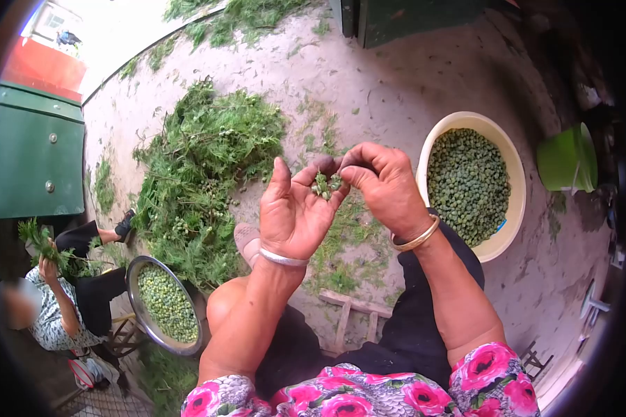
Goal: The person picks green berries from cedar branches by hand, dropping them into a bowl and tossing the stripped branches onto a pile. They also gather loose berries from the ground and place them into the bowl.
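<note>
My left hand [295, 212] is turned palm up, with several small green cones [324, 186] lying on its curled fingers. The thumb of that hand stands apart. My right hand [386, 184] meets the left fingertips, its thumb and forefinger pinched at the edge of the cones; what the pinch holds is too small to make out. To the right, a cream basin [515, 201] holds a heap of round green cones [468, 182]. Left of my hands, a large pile of green branches [205, 160] lies on the ground.
Another person [69, 299] sits at the lower left, holding a green sprig [35, 236] beside a metal basin [133, 306] of green cones. A lime green bucket [563, 160] stands at the right. A wooden frame [358, 304] lies between my legs. Green doors [31, 153] are at the left.
</note>
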Action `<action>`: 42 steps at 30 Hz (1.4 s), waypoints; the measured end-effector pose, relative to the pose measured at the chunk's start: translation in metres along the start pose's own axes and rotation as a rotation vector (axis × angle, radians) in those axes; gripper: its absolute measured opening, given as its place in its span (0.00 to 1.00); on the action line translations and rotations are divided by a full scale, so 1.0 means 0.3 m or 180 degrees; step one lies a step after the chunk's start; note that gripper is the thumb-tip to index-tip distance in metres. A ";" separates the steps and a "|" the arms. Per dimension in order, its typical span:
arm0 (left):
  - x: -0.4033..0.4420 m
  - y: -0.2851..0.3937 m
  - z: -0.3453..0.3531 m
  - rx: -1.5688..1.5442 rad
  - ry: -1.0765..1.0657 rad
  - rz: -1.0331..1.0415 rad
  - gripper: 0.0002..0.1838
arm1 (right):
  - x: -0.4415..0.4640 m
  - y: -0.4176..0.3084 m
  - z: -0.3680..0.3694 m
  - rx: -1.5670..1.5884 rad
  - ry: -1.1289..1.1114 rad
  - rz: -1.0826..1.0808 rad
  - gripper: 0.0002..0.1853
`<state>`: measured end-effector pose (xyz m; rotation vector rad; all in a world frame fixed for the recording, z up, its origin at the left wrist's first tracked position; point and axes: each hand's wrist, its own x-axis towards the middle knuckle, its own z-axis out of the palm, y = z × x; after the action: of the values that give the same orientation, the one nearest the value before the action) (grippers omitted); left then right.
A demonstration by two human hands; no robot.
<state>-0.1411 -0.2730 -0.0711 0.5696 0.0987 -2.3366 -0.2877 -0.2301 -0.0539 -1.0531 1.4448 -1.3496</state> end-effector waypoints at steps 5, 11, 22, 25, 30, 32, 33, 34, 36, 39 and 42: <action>0.009 0.005 -0.017 0.0440 0.0190 0.0204 0.25 | 0.007 -0.007 -0.023 0.0707 0.0088 0.0550 0.02; -0.013 -0.045 -0.002 0.2205 0.0268 0.0570 0.12 | -0.007 -0.011 0.010 0.0939 0.0421 0.0718 0.03; -0.007 -0.009 -0.033 0.1447 -0.0056 -0.0056 0.12 | 0.004 -0.016 -0.047 0.2201 0.0414 0.1106 0.05; 0.001 -0.013 -0.031 0.1070 0.0007 0.0067 0.18 | 0.002 -0.028 -0.060 0.1974 0.0381 0.1039 0.04; 0.015 0.013 -0.059 0.0446 -0.0180 -0.0186 0.36 | -0.004 -0.007 -0.012 0.0801 0.0332 0.0411 0.07; 0.014 0.013 -0.080 0.0409 -0.0152 -0.0150 0.37 | -0.021 0.025 0.006 0.0228 0.0114 0.0224 0.08; 0.010 0.012 -0.089 0.0375 -0.0127 -0.0123 0.39 | -0.031 0.032 0.016 -0.0344 -0.0093 0.0031 0.09; -0.001 0.012 -0.084 0.0482 -0.0158 -0.0161 0.39 | -0.039 0.037 0.027 -0.1201 -0.0107 -0.0364 0.09; -0.001 0.006 -0.109 0.0450 -0.0152 -0.0124 0.37 | -0.052 0.059 0.056 -0.1764 -0.0113 -0.0665 0.07; 0.003 -0.019 -0.108 0.0439 0.0199 0.0194 0.26 | -0.058 0.065 0.087 -0.2346 -0.0105 -0.0970 0.06; -0.003 -0.020 -0.103 0.0536 0.0237 0.0385 0.24 | -0.054 0.069 0.102 -0.2494 -0.0246 -0.0808 0.07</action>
<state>-0.1329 -0.2611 -0.0991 0.7256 -0.0968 -2.2194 -0.2544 -0.2213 -0.0749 -1.8111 1.8789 -0.8795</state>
